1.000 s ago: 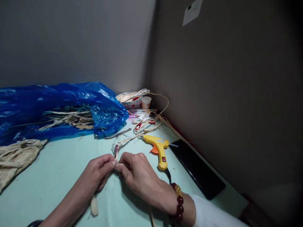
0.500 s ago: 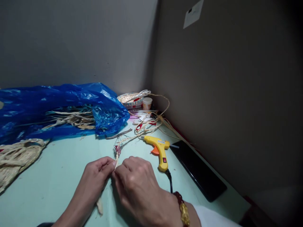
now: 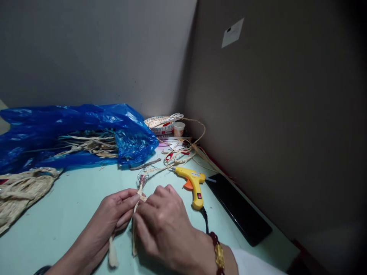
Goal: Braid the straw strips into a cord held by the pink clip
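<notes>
A pale plaited straw cord (image 3: 140, 191) runs toward me from a clip-like piece with a reddish patch (image 3: 142, 178) on the table. My left hand (image 3: 119, 210) pinches the cord between thumb and forefinger. Close against it on the right, my right hand (image 3: 164, 221) is closed on the strands; its fingertips are partly hidden behind its back. One loose straw end (image 3: 112, 254) hangs below my left hand, and another strand hangs between the hands. To the right lies a yellow glue gun (image 3: 195, 181) with an orange trigger, touched by neither hand.
A blue plastic bag (image 3: 134, 137) holding straw strips lies at the back left. In front of it is a woven straw piece (image 3: 25, 194). A black flat object (image 3: 241, 210) lies along the right wall. Behind are a basket (image 3: 159, 124), a paper cup (image 3: 179, 129) and red-handled scissors (image 3: 169, 156).
The strands between my fingers have shifted; one now hangs separately between the hands. The loose end under my left hand has moved left and down. The view has tilted slightly.
</notes>
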Motion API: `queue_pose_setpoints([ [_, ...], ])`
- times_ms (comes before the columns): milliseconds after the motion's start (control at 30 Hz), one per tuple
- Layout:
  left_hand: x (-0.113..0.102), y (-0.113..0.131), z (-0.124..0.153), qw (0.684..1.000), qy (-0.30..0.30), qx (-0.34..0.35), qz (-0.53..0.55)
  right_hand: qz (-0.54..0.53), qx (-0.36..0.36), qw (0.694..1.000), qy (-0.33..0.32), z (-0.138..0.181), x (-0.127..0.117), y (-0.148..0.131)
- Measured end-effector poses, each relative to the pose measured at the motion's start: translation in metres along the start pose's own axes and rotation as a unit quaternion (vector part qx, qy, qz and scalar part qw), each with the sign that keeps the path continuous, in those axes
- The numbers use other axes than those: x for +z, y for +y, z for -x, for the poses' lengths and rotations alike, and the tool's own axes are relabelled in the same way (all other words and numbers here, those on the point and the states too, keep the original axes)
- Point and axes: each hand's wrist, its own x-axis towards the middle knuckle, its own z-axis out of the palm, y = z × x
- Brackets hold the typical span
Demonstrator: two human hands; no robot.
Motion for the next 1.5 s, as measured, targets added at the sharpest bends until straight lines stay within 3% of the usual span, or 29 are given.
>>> queue_pose_setpoints([
  [100,0.005,0.001,0.001,1.000,0.023,-0.006,0.007,-0.097,0.096,0.991,0.013,-0.006,-0.007,0.005],
  [233,0.012,0.002,0.003,0.998,0.051,-0.007,-0.025,-0.241,0.137,0.954,-0.118,-0.013,-0.009,0.018],
  [333,0.013,-0.001,0.002,0.997,0.031,0.013,-0.073,-0.264,0.133,0.944,-0.147,-0.016,-0.006,0.025],
  [533,0.012,-0.004,0.001,0.988,0.023,0.041,-0.144,-0.190,0.147,0.962,-0.129,-0.022,-0.001,0.030],
  [667,0.011,-0.001,0.005,0.985,0.042,0.019,-0.164,-0.244,0.171,0.947,-0.119,-0.023,-0.002,0.030],
  [867,0.008,0.004,0.005,0.970,0.051,0.110,-0.211,-0.327,0.192,0.921,-0.088,-0.023,0.000,0.033],
  [1133,0.015,0.006,0.010,0.923,0.075,0.150,-0.346,-0.296,0.195,0.932,-0.075,-0.026,-0.003,0.031],
  [1300,0.016,0.002,0.015,0.897,0.074,0.149,-0.409,-0.338,0.187,0.917,-0.104,-0.025,0.002,0.034],
  [1500,0.015,0.000,0.018,0.829,0.113,0.194,-0.513,-0.379,0.228,0.894,-0.067,-0.024,0.012,0.034],
])
